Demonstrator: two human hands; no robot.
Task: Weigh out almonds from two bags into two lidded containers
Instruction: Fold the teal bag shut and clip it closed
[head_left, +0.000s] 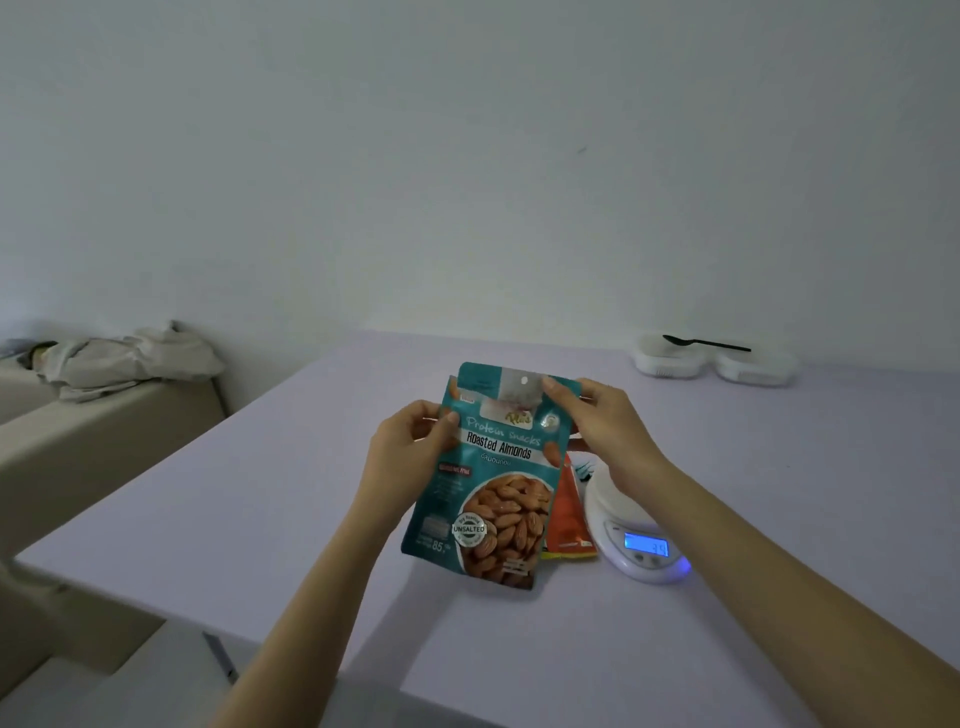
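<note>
A teal bag of roasted almonds (493, 483) is held upright above the table in both hands. My left hand (410, 447) grips its upper left edge and my right hand (602, 421) pinches its top right corner. An orange bag (569, 514) lies on the table behind the teal one, mostly hidden. A white kitchen scale (636, 535) with a lit blue display sits just right of the bags, under my right wrist. Two white lidded containers (714, 361) rest at the far right, with a black spoon (706, 343) lying across them.
The pale lilac table (311, 493) ends at a front edge near my elbows and a left edge by a beige bed or sofa (93, 431) with crumpled cloth (124, 364) on it. A plain wall stands behind.
</note>
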